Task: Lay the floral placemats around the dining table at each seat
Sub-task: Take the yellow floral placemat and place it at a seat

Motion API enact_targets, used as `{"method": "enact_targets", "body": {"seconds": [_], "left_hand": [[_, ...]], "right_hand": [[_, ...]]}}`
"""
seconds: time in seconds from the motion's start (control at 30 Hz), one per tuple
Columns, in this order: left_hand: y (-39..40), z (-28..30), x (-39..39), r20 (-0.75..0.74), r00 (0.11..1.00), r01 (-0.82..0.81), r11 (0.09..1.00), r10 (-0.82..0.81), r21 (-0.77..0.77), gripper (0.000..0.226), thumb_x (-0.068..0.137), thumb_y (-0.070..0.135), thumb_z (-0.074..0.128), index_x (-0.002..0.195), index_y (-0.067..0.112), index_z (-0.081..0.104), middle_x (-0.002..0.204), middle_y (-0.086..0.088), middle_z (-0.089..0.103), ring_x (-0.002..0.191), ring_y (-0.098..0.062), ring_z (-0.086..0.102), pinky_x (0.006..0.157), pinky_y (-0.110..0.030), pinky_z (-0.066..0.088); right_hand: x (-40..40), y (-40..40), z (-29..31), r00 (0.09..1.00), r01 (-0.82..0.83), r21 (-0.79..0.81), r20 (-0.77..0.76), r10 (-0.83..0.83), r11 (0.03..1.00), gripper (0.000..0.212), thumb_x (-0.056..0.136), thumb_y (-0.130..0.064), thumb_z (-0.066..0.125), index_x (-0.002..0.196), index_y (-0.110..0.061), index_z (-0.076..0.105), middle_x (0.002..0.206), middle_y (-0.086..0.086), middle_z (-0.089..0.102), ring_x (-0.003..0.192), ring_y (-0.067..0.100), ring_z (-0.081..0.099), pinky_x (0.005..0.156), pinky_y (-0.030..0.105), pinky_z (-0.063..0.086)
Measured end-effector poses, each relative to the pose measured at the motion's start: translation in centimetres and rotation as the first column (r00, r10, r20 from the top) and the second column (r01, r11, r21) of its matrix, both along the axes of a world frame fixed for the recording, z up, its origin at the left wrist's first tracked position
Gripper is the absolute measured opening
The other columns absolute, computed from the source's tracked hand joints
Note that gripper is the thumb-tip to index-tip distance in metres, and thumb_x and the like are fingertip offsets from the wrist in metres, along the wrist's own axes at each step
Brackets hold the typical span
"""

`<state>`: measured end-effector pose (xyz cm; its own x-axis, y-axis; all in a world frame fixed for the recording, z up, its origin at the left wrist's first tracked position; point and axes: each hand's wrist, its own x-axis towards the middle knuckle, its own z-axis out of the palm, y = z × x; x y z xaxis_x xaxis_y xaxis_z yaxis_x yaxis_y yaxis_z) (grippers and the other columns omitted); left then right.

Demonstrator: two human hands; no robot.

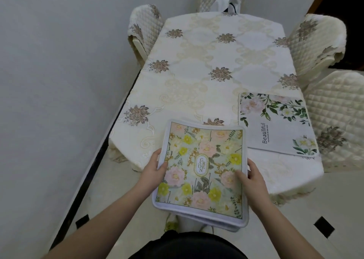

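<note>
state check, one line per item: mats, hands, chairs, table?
Stack of placemats: held over the table's near edge, yellow-and-pink floral mat on top.
White placemat: laid flat at the right near seat.
Left hand: grips the stack's left edge.
Right hand: grips its right edge, thumb on top.
Chairs: pushed in, quilted covers on.
Table: covered by cloth.

Both hands, left hand (155,168) and right hand (253,177), grip a stack of placemats (201,172), seemingly several, over the table (206,61); another placemat (275,124) lies flat at its right edge.
</note>
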<state>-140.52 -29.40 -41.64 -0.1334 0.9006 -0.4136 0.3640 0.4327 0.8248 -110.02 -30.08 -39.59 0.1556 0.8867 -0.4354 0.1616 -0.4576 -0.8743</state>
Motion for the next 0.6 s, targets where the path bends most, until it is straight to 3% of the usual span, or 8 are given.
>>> {"method": "enact_targets", "body": {"seconds": [0.1,0.2,0.37,0.6], "left_hand": [[-0.3,1.1,-1.1,0.043,0.998,-0.045,0.999,0.045,0.011,0.043,0.100,0.023,0.056,0.136,0.042,0.042,0.121,0.007,0.068,0.105,-0.016,0.069,0.092,-0.045,0.055],[-1.2,2.3,-1.7,0.085,0.990,-0.115,0.993,0.111,0.039,0.044,0.099,0.020,0.059,0.134,0.042,0.043,0.117,0.009,0.069,0.101,-0.014,0.070,0.088,-0.042,0.058],[-3.7,3.3,-3.1,0.162,0.953,-0.270,0.961,0.257,0.065,0.045,0.098,0.016,0.060,0.134,0.039,0.046,0.118,0.009,0.069,0.100,-0.012,0.071,0.084,-0.038,0.059],[-8.6,3.4,-6.2,0.157,0.874,-0.466,0.885,0.461,-0.003,0.042,0.097,0.026,0.063,0.132,0.044,0.048,0.116,0.004,0.072,0.094,-0.022,0.075,0.081,-0.054,0.059]], "right_hand": [[-0.2,0.8,0.5,0.998,-0.055,0.030,-0.003,0.055,0.998,0.037,0.096,-0.017,0.055,0.123,-0.042,0.051,0.112,-0.005,0.069,0.094,0.016,0.069,0.079,0.043,0.060],[-0.8,1.6,1.1,0.992,-0.115,0.052,-0.036,0.117,0.992,0.038,0.096,-0.016,0.058,0.121,-0.044,0.052,0.113,-0.007,0.069,0.096,0.017,0.070,0.081,0.046,0.060],[-2.7,2.9,1.6,0.970,-0.231,0.083,-0.056,0.236,0.969,0.039,0.095,-0.017,0.061,0.130,-0.033,0.054,0.113,-0.008,0.070,0.093,0.014,0.072,0.081,0.045,0.060],[-6.9,3.2,2.8,0.928,-0.353,0.088,-0.096,0.361,0.931,0.040,0.096,-0.015,0.061,0.128,-0.037,0.053,0.108,-0.005,0.071,0.086,0.018,0.073,0.076,0.048,0.061]]}}
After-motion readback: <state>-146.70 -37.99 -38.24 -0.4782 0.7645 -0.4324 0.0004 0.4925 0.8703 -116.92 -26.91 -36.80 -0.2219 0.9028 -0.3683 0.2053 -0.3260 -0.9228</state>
